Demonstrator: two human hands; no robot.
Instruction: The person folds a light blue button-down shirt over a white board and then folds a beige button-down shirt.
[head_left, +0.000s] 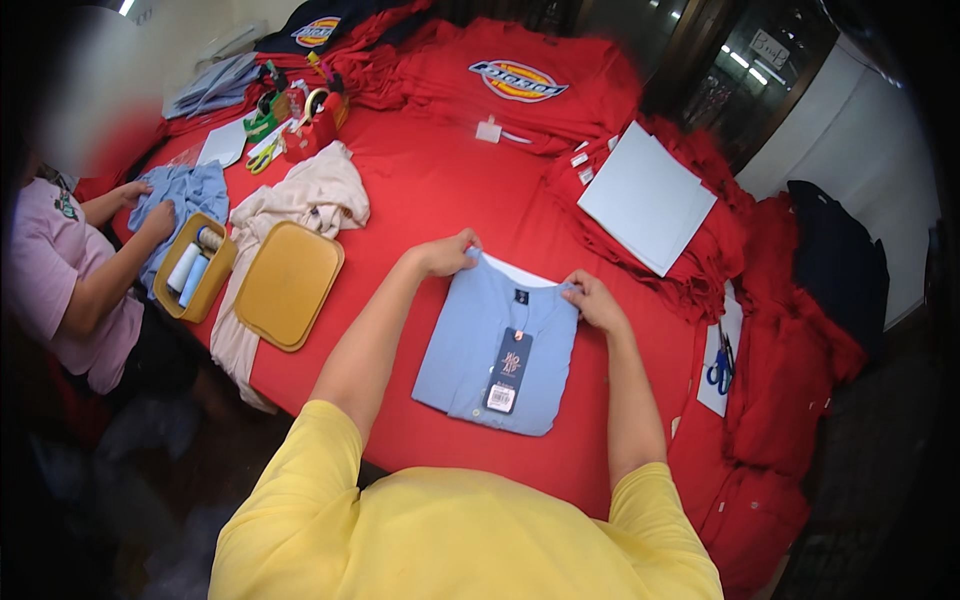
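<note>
A light blue shirt, folded into a neat rectangle, lies on the red-covered table in front of me. A dark hang tag with a white label at its foot rests on the shirt's front, below the neckline. White board or paper shows along the neck opening. My left hand pinches the shirt's far left corner at the shoulder. At the far right corner, my right hand grips the other shoulder between thumb and fingers. Both forearms reach in from the lower edge.
At the left, a co-worker handles blue cloth. Nearby are a mustard box of thread spools, its lid and cream cloth. White sheets lie on red garments at right; blue scissors lie beyond my right arm.
</note>
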